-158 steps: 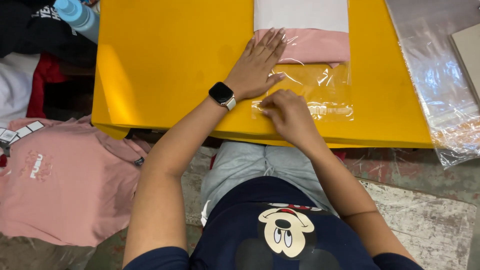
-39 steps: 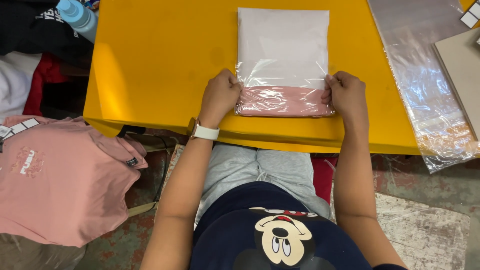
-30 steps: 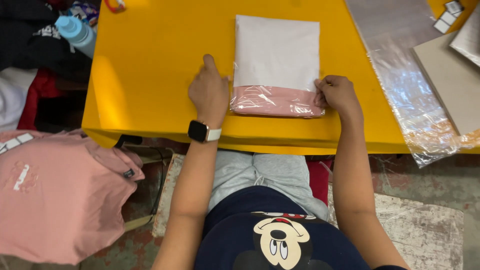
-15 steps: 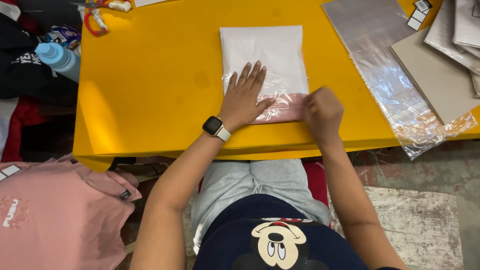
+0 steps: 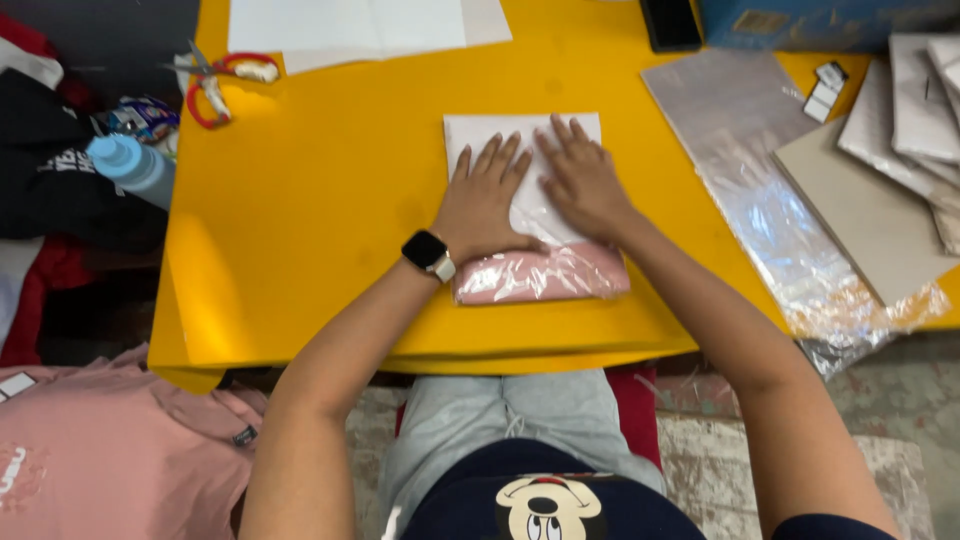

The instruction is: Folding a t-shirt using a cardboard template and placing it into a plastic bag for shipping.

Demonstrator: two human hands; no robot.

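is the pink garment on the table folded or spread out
Folded. The pink garment lies as a compact rectangle inside a clear bag, both hands, left and right, flat on it.

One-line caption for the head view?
Both hands, left hand and right hand, press flat on a bagged pink garment on the yellow table.

Yellow table [image 5: 300,200], pink-and-white packet [image 5: 540,275]

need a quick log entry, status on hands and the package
Left hand and right hand flat, pressing down. Clear plastic bag with folded pink-and-white garment lying on yellow table. Nothing in the way.
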